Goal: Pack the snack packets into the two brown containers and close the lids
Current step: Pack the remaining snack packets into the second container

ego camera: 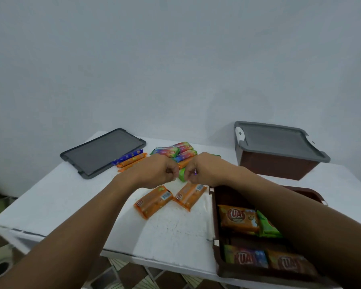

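Pinching a glossy green snack packet (182,175) between them, the left hand (159,172) and right hand (205,170) meet with fingers tightly curled over the middle of the white table (71,203). Just below them, two flat orange packets (153,201) lie side by side on the rough, scuffed painted top. Behind the hands sits a heap of shiny rainbow-striped packets (176,150). Slim blue and orange stick packets (130,159) lie to its left, beside a loose flat grey lid (102,152). At near right, the open brown container (215,217) holds crinkly KUAT packets (239,220) in orange, green and mixed colours. Far right, a second brown container (277,165) has its fitted grey lid (275,140) on.
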A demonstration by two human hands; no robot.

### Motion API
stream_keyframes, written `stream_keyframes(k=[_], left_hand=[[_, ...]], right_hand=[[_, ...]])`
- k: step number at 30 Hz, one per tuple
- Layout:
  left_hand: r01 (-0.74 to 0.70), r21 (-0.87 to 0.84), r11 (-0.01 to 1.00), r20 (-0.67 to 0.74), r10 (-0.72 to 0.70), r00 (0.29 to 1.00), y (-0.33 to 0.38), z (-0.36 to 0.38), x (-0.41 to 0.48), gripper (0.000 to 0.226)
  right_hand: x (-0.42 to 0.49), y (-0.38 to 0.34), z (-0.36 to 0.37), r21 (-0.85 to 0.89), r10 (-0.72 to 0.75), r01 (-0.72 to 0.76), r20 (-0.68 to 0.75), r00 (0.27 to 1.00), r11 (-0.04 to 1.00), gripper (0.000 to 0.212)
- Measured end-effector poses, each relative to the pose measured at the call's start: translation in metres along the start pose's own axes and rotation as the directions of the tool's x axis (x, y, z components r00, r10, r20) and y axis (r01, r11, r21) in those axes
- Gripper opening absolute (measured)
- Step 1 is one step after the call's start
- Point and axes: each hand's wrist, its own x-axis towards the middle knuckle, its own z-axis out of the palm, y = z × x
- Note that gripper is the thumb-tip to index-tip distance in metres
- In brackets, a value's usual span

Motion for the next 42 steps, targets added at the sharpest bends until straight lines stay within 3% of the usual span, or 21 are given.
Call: stream_keyframes(k=[3,6,12,16,18,23,26,29,32,35,37,40,42], left_hand=[[0.073,0.084,0.994,0.120,-0.082,0.989,-0.025,0.006,0.004,0.014],[0.175,0.181,0.968,0.266,-0.219,0.939,-0.040,0.015,0.004,0.022],[0.325,0.194,0.926,0.361,-0.376,0.853,-0.052,0.043,0.008,0.092],[0.332,0.226,0.916,0.372,-0.396,0.839,-0.053,0.058,0.008,0.113],[0.322,0.217,0.921,0.355,-0.382,0.853,-0.053,0.060,0.009,0.109],[0.343,0.168,0.924,0.329,-0.380,0.864,-0.052,0.057,0.009,0.081],[0.403,0.003,0.915,0.291,-0.387,0.875,-0.057,0.045,0.008,0.063],[0.407,-0.188,0.894,0.204,-0.370,0.907,-0.060,0.025,0.007,0.031],[0.417,-0.449,0.790,0.062,-0.438,0.897,-0.052,0.002,0.004,0.027],[0.385,-0.648,0.657,0.061,-0.460,0.886,-0.039,-0.018,0.003,0.027],[0.364,-0.696,0.619,0.073,-0.444,0.893,-0.023,-0.027,0.002,0.033],[0.334,-0.766,0.549,0.102,-0.409,0.907,0.006,-0.030,0.002,0.005],[0.323,-0.799,0.508,0.128,-0.381,0.916,0.025,-0.030,0.004,0.010]], right_hand=[[0.023,-0.001,0.014,-0.069,0.042,-0.032,0.149,0.988,0.997,0.031],[0.041,0.000,0.030,-0.182,0.125,-0.064,0.346,0.930,0.981,0.051],[0.062,0.002,0.049,-0.399,0.292,-0.078,0.510,0.809,0.914,0.086],[0.069,-0.001,0.058,-0.416,0.277,-0.032,0.542,0.793,0.909,0.079],[0.068,-0.002,0.057,-0.439,0.238,0.025,0.534,0.812,0.898,0.069],[0.066,-0.003,0.056,-0.461,0.180,0.106,0.535,0.825,0.881,0.074],[0.063,-0.008,0.050,-0.369,0.146,0.055,0.495,0.857,0.928,0.070],[0.058,-0.010,0.036,-0.190,0.080,-0.004,0.396,0.915,0.982,0.061],[0.055,-0.005,0.017,-0.111,0.001,0.019,0.171,0.985,0.994,0.047],[0.048,0.003,-0.006,-0.148,0.008,-0.004,0.030,1.000,0.989,0.038],[0.036,0.009,-0.019,-0.168,0.005,-0.005,0.004,1.000,0.986,0.034],[0.010,0.019,-0.037,-0.133,-0.002,0.005,0.024,1.000,0.991,0.035],[-0.010,0.026,-0.045,-0.119,0.007,-0.001,0.046,0.999,0.993,0.030]])
